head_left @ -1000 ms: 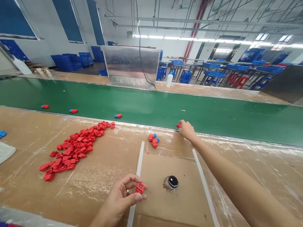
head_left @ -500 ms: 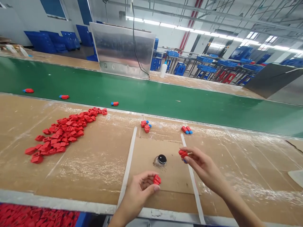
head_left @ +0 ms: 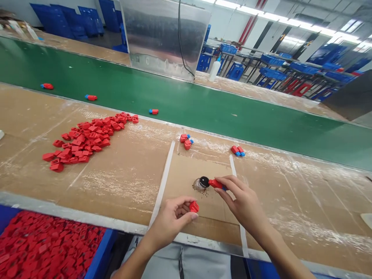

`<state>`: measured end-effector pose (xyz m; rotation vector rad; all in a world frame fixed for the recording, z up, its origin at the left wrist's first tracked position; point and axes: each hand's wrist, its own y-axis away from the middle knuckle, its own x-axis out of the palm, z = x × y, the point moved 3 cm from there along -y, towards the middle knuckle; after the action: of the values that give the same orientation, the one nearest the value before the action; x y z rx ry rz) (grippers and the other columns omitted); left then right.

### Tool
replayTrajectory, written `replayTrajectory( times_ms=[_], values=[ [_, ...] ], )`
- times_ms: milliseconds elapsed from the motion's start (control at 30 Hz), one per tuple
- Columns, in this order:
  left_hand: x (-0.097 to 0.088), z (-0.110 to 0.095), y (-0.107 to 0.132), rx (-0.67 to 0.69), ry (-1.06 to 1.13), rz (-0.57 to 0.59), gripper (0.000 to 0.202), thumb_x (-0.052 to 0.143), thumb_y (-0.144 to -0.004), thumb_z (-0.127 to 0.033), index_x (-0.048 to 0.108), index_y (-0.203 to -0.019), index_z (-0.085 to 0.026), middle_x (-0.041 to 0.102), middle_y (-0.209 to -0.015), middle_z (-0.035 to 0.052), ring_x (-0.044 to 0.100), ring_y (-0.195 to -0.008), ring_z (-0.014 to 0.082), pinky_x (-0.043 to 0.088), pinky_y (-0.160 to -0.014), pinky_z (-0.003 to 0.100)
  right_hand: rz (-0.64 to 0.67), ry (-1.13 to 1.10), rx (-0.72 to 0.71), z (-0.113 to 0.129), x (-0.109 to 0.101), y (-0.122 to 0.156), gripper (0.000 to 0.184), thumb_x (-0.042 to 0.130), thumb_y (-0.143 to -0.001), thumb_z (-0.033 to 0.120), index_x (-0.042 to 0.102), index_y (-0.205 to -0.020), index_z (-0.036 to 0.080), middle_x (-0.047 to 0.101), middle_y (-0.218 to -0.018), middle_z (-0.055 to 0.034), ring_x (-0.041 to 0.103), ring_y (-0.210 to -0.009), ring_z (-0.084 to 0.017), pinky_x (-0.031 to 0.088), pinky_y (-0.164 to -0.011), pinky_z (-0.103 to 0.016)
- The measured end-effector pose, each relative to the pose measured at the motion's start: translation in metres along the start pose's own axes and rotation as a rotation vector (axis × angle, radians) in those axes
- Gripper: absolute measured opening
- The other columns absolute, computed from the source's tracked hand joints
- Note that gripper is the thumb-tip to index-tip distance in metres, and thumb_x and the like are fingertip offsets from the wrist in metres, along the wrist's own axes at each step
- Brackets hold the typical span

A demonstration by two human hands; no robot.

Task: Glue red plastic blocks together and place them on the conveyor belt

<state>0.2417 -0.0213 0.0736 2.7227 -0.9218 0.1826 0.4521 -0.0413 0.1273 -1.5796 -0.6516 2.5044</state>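
Note:
Between its thumb and fingers my left hand (head_left: 171,217) pinches a small red plastic piece (head_left: 194,206), held low over the cardboard sheet (head_left: 192,164). My right hand (head_left: 241,193) is closed on a red-and-blue plastic piece (head_left: 215,183). The red end of that piece is at the black top of a small round jar (head_left: 201,183); whether it touches cannot be made out. Dark specks lie on the cardboard around the jar. My fingers cover part of each held piece.
Loose red pieces (head_left: 84,141) form a heap on the left. Assembled red-and-blue pieces (head_left: 237,151) lie near the green belt (head_left: 162,97), which carries several more. A blue bin (head_left: 100,252) full of red parts stands lower left. Across the belt stands a white bottle (head_left: 214,70).
My right hand has moved left, bringing the red-and-blue piece to the jar's black top. The left hand still holds its red piece. The camera view has tilted down.

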Motion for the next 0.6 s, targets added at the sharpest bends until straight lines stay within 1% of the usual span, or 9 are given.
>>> replayTrajectory(
  times_ms=[233,500,600],
  values=[
    [0.0019,-0.0057,0.0007,0.010,-0.063,0.010,0.023,0.068,-0.084,-0.027,0.068,-0.105,-0.017,0.068,-0.088,0.0037,0.059,-0.080,0.0147,0.047,-0.075,0.025,0.027,0.019,-0.032,0.0056,0.0009,-0.0006,0.017,0.050,-0.100,0.024,0.060,-0.112,0.018,0.063,-0.101,-0.0072,0.064,-0.088,-0.019,0.051,-0.072,-0.028],
    [0.0027,-0.0070,0.0012,0.015,-0.080,0.015,0.027,0.066,-0.085,-0.027,0.068,-0.109,-0.016,0.068,-0.089,0.0046,0.060,-0.081,0.0158,0.047,-0.075,0.026,0.042,0.046,-0.042,0.0064,0.0004,-0.0017,0.018,0.049,-0.101,0.027,0.060,-0.113,0.019,0.063,-0.101,-0.0075,0.064,-0.086,-0.019,0.051,-0.071,-0.029],
    [0.0023,-0.0074,0.0018,0.011,-0.061,0.012,0.025,0.067,-0.084,-0.028,0.069,-0.107,-0.016,0.067,-0.087,0.0041,0.058,-0.079,0.0153,0.046,-0.073,0.026,0.049,0.050,-0.042,0.0085,-0.0001,-0.0035,0.019,0.048,-0.102,0.029,0.060,-0.114,0.020,0.064,-0.100,-0.0079,0.064,-0.085,-0.020,0.051,-0.071,-0.030]
  ],
)
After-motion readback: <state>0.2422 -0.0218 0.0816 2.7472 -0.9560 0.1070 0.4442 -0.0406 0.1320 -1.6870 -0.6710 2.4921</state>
